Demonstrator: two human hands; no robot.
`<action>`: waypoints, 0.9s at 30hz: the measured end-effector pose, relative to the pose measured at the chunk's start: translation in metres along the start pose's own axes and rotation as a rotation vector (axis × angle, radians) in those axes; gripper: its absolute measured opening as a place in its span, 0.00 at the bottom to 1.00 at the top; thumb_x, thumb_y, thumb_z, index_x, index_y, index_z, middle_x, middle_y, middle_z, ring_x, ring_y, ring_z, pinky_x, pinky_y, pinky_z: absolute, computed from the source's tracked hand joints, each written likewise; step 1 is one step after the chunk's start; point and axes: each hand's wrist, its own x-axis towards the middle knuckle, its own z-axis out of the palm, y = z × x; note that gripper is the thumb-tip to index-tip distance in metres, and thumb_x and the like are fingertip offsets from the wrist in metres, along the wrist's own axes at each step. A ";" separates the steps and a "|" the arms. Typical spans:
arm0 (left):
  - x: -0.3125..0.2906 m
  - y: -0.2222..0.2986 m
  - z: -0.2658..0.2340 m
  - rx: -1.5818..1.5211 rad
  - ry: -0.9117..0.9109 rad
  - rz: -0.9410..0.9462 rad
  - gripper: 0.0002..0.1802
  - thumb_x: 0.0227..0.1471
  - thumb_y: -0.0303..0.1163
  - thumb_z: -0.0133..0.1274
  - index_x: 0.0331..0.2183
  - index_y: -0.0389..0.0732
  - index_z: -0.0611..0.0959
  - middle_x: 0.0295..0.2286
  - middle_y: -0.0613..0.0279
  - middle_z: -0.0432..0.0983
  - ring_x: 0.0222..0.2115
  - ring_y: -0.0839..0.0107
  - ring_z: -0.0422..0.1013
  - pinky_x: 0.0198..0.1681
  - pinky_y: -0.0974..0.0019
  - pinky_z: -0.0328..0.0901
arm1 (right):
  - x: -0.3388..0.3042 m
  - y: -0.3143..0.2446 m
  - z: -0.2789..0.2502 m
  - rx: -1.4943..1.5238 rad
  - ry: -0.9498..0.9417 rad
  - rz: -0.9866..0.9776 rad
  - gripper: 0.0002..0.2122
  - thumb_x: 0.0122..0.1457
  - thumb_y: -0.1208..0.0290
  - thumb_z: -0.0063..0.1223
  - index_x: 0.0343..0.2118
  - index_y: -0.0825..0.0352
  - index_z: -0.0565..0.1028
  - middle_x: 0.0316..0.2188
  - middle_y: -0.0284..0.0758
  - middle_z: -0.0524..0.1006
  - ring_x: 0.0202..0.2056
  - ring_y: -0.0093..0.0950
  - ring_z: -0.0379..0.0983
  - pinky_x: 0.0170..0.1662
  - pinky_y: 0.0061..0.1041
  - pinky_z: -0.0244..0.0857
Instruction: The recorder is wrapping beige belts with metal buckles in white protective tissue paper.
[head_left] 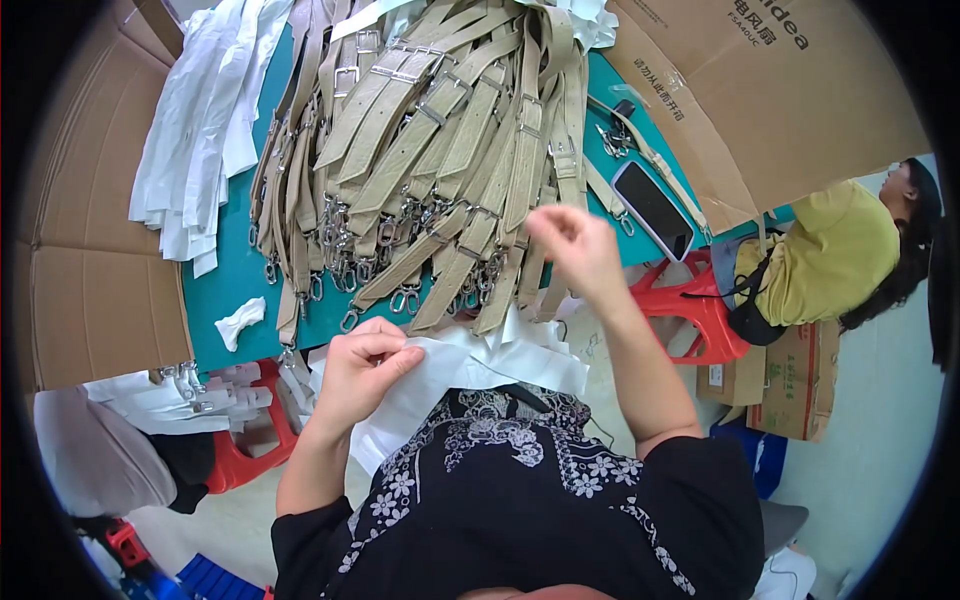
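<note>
Bright, even light glints on buckles; fisheye distortion bends edges toward black corners.

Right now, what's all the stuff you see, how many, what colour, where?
Straps: many, tan, heaped on table
Table: one, green, under straps
Phone: one, black-screened, table right
Keys: one bunch, silvery, above phone
Strips: several, white, table left
Crumpled piece: one, white, below strips
Sheeting: some, white, below straps
Cardboard: two pieces, brown, both sides
Cartons: several, brown, lower right
Stools: at least two, red, both sides
Person: one, yellow top, far right
Patterned top: one, black, bottom centre
Left hand: one, bare, fingers on sheeting
Right hand: one, bare, by straps
</note>
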 end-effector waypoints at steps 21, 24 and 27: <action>0.002 -0.009 0.000 -0.278 -0.037 -0.108 0.06 0.34 0.22 0.63 0.20 0.35 0.82 0.19 0.67 0.69 0.21 0.81 0.64 0.24 0.78 0.58 | -0.016 -0.045 0.024 0.653 -0.460 0.203 0.11 0.51 0.74 0.53 0.36 0.72 0.68 0.28 0.35 0.74 0.23 0.20 0.72 0.26 0.16 0.68; -0.006 -0.012 -0.002 -0.267 0.005 -0.094 0.06 0.34 0.22 0.63 0.21 0.35 0.82 0.20 0.67 0.70 0.21 0.81 0.64 0.24 0.78 0.58 | -0.017 -0.047 0.024 0.629 -0.446 0.198 0.11 0.51 0.74 0.54 0.36 0.72 0.68 0.28 0.35 0.74 0.22 0.20 0.72 0.26 0.16 0.68; -0.010 -0.010 -0.001 -0.260 0.031 -0.097 0.07 0.34 0.21 0.62 0.17 0.35 0.79 0.20 0.68 0.67 0.22 0.81 0.61 0.24 0.76 0.56 | -0.020 -0.044 0.028 0.644 -0.468 0.195 0.12 0.51 0.73 0.54 0.36 0.72 0.67 0.28 0.35 0.74 0.22 0.20 0.72 0.25 0.16 0.68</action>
